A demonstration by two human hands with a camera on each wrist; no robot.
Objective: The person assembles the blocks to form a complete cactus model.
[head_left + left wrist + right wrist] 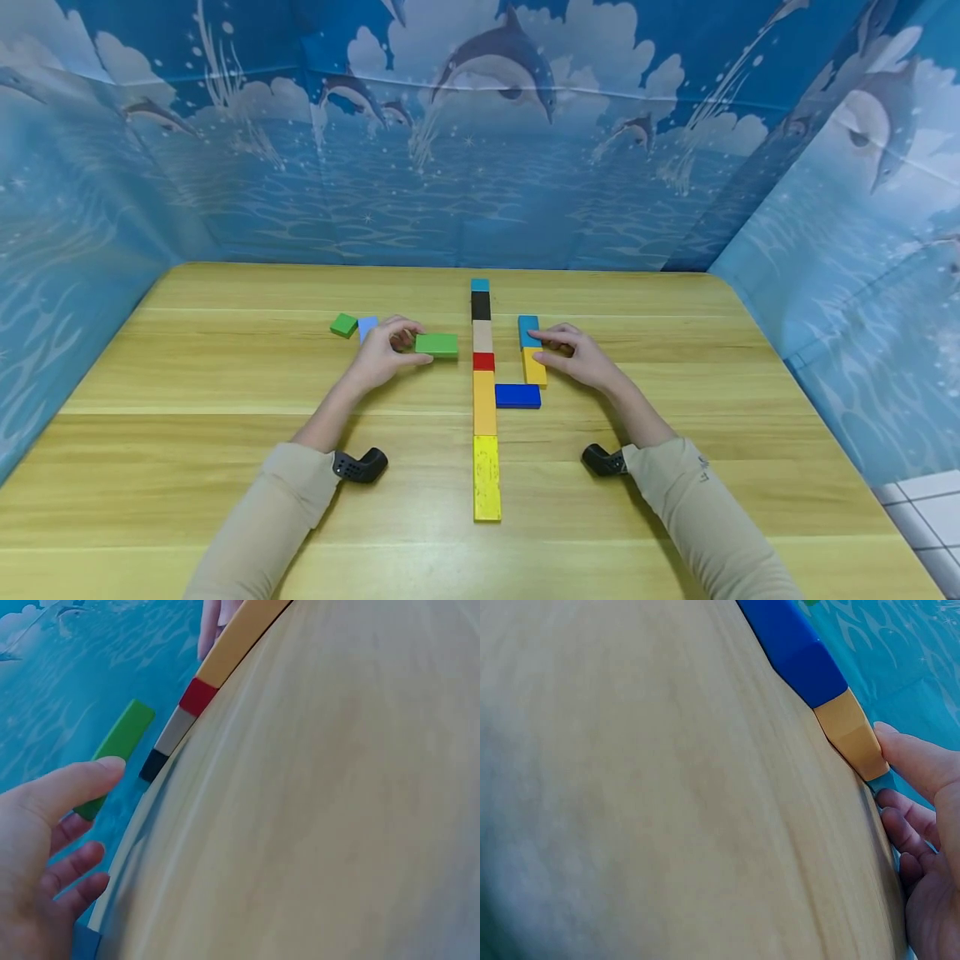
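Observation:
My left hand (382, 354) pinches a green block (437, 345) between thumb and fingers. In the left wrist view, that green block (124, 739) stands out past the thumb tip. My right hand (577, 357) has its index fingertip at a light blue block (528, 327) and its thumb at a yellow-orange block (535, 371). These two lie end to end. A dark blue block (517, 396) sits crosswise by the yellow-orange one's near end, joining toward the central row. In the right wrist view, the thumb touches the edge of the yellow-orange block (851, 735).
Down the table's middle runs a row: light blue (480, 285), black (481, 307), beige (482, 337), red (483, 362), orange (484, 404) and yellow (487, 479) blocks. Left lie a small green block (343, 325) and a periwinkle block (367, 327), partly hidden by my left hand.

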